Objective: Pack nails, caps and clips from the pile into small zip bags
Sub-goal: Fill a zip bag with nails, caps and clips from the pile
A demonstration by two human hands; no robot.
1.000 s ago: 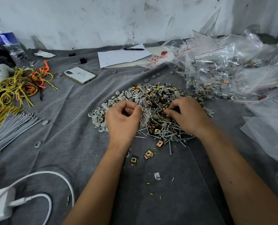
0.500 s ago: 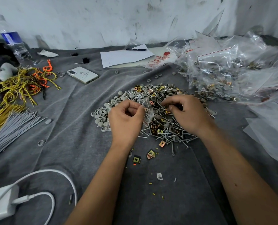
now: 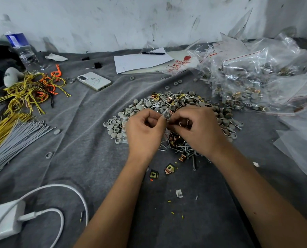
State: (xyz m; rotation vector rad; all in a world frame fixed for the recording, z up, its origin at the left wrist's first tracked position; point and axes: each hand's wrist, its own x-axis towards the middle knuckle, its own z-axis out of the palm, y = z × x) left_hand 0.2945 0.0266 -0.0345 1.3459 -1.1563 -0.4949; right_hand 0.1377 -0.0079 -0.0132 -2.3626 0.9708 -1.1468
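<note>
Filling step: left hand [image 3: 144,130] pinches a bag [image 3: 167,113] mouth, right hand [image 3: 196,128] beside it pinches parts above the pile [image 3: 176,104]; next, drop them in.

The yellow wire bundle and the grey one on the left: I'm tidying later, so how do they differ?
The yellow wire bundle is looped and tangled, mixed with orange pieces; the grey bundle lies straight and parallel. The yellow wire bundle sits farther back, near the water bottle; the grey bundle lies closer to the person. Both rest on the grey cloth, away from both hands.
</note>
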